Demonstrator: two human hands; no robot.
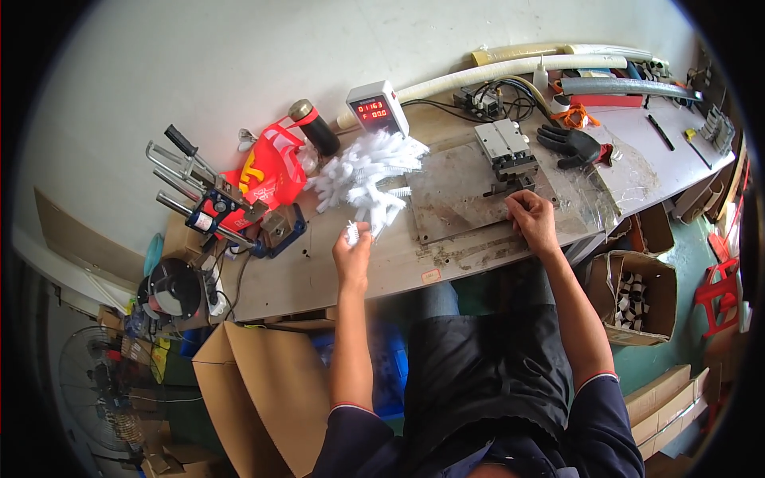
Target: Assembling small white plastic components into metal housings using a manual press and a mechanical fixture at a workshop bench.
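Note:
My left hand (351, 259) is closed around a small white ribbed piece (351, 232) over the front part of the workbench (319, 275). Just beyond it lies a heap of white ribbed plastic pieces (368, 169), some close to my fingers. On the right, my right hand (532, 222) has its fingertips pinched together just in front of a small metal fixture (505, 149) mounted on a flat metal plate (446, 195). Whatever those fingers hold, if anything, is too small to make out. A white counter box (378, 110) with red lit digits stands behind the heap.
A lever press (215, 199), red plastic bag (271, 163) and dark flask (315, 126) stand at the left. Beyond the fixture lie a dark glove (570, 145), cables and long tubes (494, 74). Cardboard boxes (255, 390) and a red stool (715, 295) are below.

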